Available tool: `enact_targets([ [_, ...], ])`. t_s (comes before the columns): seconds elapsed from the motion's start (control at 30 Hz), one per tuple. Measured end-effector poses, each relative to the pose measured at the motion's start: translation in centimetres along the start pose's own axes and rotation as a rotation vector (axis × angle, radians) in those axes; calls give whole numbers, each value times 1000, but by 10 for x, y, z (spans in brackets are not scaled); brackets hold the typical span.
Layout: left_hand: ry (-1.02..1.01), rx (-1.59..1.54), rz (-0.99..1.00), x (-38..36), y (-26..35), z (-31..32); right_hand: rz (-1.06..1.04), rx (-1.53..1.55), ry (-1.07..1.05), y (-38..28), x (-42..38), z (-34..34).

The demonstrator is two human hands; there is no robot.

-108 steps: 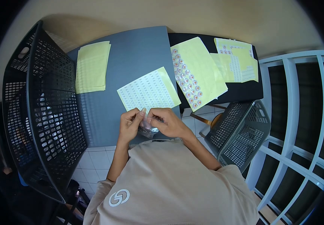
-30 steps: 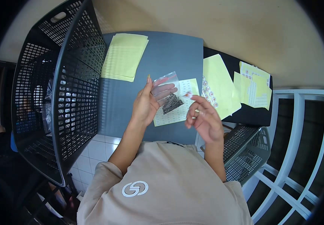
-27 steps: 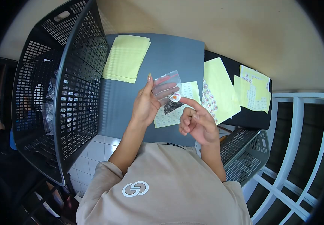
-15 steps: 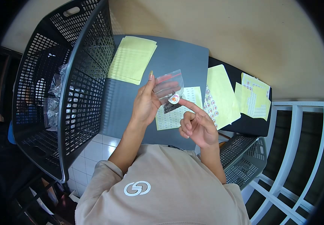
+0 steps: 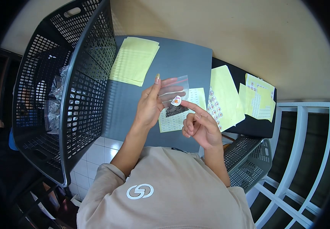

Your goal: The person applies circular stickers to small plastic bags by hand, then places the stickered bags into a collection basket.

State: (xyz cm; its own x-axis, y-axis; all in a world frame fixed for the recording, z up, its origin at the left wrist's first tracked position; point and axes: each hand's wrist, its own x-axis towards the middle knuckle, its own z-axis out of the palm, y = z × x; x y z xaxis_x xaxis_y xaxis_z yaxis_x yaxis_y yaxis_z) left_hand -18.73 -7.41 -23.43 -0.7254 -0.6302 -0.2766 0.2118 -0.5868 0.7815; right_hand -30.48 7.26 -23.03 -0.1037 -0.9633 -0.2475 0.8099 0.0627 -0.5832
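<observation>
My left hand (image 5: 149, 107) pinches a clear zip-lock bag (image 5: 181, 83) near its upper left side, fingers behind the film and thumb in front. Small dark pieces (image 5: 175, 110) fill the bag's lower part. On the index fingertip of my right hand (image 5: 204, 128) is a white sticker (image 5: 176, 100) with a red and orange print, overlapping the front of the bag. That index finger is stretched out, while the other fingers curl in. Beneath the bag lies a yellow-backed sheet of small printed labels (image 5: 196, 100), partly hidden by it.
A big dark perforated basket (image 5: 83, 95) with filled bags (image 5: 53, 112) stands at the left. Yellow sheets (image 5: 134, 61) lie on the grey table (image 5: 184, 49). Sticker sheets (image 5: 226, 99) and more label sheets (image 5: 259, 101) are at the right, above another grey basket (image 5: 251, 164).
The bag in my left hand has shifted slightly right and its top has tipped down a little. The sticker stays at my right fingertip, now lying over the bag's middle.
</observation>
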Motion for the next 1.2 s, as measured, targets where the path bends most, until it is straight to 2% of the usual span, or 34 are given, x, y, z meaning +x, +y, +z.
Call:
enact_targets([
  [0.23,-78,-56,2,-3,-1,0,-5,-2,10,-2,1,0],
  [0.3,-144,175,173,-2,-8,-2,-6,15,5,-2,1,-1],
  [0.6,-188,136,141,-1,-9,-6,-14,-25,36,-5,0,-1],
  [0.9,-180,235,216,-2,-18,2,-44,-349,263,-5,3,-1],
  [0.97,-188,237,213,-2,-22,2,-244,-609,436,3,7,3],
  [1.0,-196,238,210,-2,-24,2,-244,-610,436,5,9,2],
  [1.07,-209,246,213,-4,-23,3,-473,-746,552,9,15,-3],
  [1.13,-223,254,212,-7,-24,4,-505,-782,586,13,20,-7],
  [1.2,-259,217,215,-9,-26,7,-463,-797,522,16,23,-11],
])
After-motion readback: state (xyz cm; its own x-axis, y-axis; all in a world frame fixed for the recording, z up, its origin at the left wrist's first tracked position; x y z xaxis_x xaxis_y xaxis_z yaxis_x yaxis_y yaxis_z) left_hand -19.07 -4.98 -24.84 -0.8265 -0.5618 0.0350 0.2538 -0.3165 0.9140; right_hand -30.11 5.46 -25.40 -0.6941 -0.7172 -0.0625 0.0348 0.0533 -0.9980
